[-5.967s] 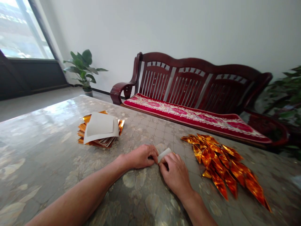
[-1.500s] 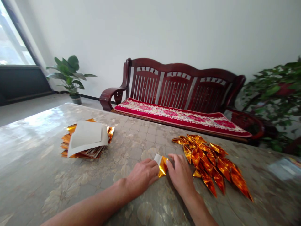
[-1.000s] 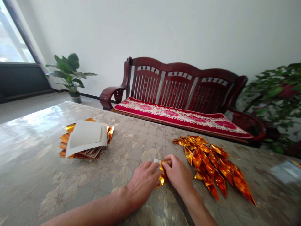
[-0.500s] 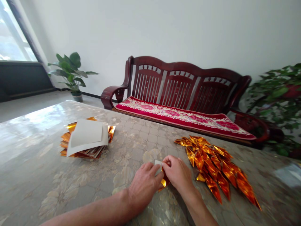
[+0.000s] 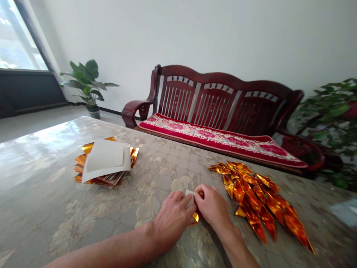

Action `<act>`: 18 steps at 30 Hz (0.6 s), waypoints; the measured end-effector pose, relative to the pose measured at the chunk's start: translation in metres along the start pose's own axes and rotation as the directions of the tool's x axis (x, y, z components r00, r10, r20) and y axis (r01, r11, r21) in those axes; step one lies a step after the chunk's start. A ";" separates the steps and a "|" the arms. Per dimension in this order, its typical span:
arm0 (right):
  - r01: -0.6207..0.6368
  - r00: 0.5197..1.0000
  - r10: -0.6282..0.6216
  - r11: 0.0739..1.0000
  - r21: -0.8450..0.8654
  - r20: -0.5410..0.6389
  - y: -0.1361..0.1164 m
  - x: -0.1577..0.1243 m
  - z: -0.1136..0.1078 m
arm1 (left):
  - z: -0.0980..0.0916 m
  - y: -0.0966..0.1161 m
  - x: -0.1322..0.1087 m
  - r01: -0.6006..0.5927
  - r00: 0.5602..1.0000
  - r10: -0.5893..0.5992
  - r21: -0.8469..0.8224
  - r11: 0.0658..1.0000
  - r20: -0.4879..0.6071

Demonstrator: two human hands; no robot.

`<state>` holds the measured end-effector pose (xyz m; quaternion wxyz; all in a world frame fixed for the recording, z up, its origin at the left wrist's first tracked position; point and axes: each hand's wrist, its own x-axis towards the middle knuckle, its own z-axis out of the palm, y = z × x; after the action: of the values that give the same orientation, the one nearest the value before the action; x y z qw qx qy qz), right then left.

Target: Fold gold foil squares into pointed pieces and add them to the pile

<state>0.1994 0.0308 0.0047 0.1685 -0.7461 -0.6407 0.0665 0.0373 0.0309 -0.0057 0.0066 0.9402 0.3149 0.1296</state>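
My left hand (image 5: 172, 219) and my right hand (image 5: 212, 207) meet on the table (image 5: 50, 208), fingers pinched together on one small sheet of gold foil paper (image 5: 193, 205). Its white back shows between my fingertips and a gold corner pokes out below. Most of that sheet is hidden under my fingers. Just right of my right hand lies a heap of several folded gold foil pieces (image 5: 259, 201). A stack of flat gold foil sheets (image 5: 106, 163), white side up on top, sits at the left, well away from my hands.
The table has a glossy floral top. Behind it stands a dark red wooden bench (image 5: 223, 108) with a red cushion. A potted plant (image 5: 86, 83) is by the window at the left, and green foliage (image 5: 331, 123) at the right.
Both hands stay on the small sheet and have closed more tightly over it, so less gold shows than a second ago. The view has shifted slightly.
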 end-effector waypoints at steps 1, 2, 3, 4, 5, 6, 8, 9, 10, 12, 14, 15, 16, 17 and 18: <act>0.001 1.000 -0.001 1.000 -0.003 0.001 0.000 0.000 0.000 | 0.000 0.000 0.000 0.000 1.000 0.000 -0.001 1.000 -0.001; -0.001 1.000 0.001 1.000 -0.003 0.006 0.000 0.000 -0.001 | 0.000 0.000 0.000 0.001 1.000 -0.001 -0.002 1.000 -0.002; -0.008 1.000 0.008 1.000 -0.002 0.014 0.000 0.000 -0.001 | 0.000 0.000 0.000 0.001 1.000 -0.001 -0.004 1.000 -0.003; -0.018 1.000 0.018 1.000 0.003 0.023 0.000 0.000 -0.001 | -0.001 0.000 0.000 0.000 1.000 0.000 -0.004 1.000 -0.004; -0.029 0.999 0.028 1.000 0.009 0.033 -0.001 0.000 -0.002 | -0.001 0.000 -0.001 -0.002 1.000 0.002 -0.004 1.000 -0.003; -0.039 0.998 0.038 0.999 0.015 0.040 -0.001 0.000 -0.002 | -0.001 0.000 -0.001 -0.003 1.000 0.003 -0.003 1.000 -0.002; -0.051 0.998 0.049 0.998 0.024 0.045 -0.002 0.001 -0.002 | -0.001 0.000 -0.001 -0.004 1.000 0.004 -0.004 1.000 -0.002; -0.050 0.998 0.049 0.998 0.026 0.043 -0.002 0.001 -0.002 | -0.001 -0.001 -0.001 -0.003 1.000 0.003 -0.004 1.000 -0.004; -0.047 0.998 0.046 0.998 0.027 0.041 -0.002 0.001 -0.001 | -0.001 -0.001 -0.001 -0.002 1.000 0.002 -0.004 1.000 -0.006; -0.036 0.999 0.035 0.999 0.029 0.035 -0.002 0.001 0.000 | 0.000 -0.001 -0.001 -0.002 1.000 0.002 -0.004 1.000 -0.011; -0.019 0.999 0.018 0.999 0.029 0.029 -0.002 0.001 0.000 | 0.001 -0.001 -0.001 -0.001 1.000 0.001 -0.006 1.000 -0.015; -0.010 1.000 0.009 1.000 0.027 0.027 -0.001 0.001 0.001 | 0.001 -0.001 -0.001 -0.001 1.000 0.000 -0.009 1.000 -0.017; 0.000 1.000 0.000 1.000 0.026 0.026 -0.001 0.001 0.001 | 0.001 -0.001 -0.001 0.000 1.000 0.000 -0.011 1.000 -0.019; 0.009 1.000 -0.009 1.000 0.023 0.024 0.000 0.000 0.001 | 0.002 -0.001 -0.001 0.001 1.000 -0.001 -0.012 1.000 -0.020; 0.017 1.000 -0.017 1.000 0.020 0.024 0.000 0.000 0.001 | 0.002 -0.001 -0.001 0.000 1.000 0.000 -0.012 1.000 -0.021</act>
<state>0.1991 0.0312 0.0037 0.1688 -0.7380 -0.6484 0.0803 0.0364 0.0313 -0.0076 0.0091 0.9387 0.3142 0.1416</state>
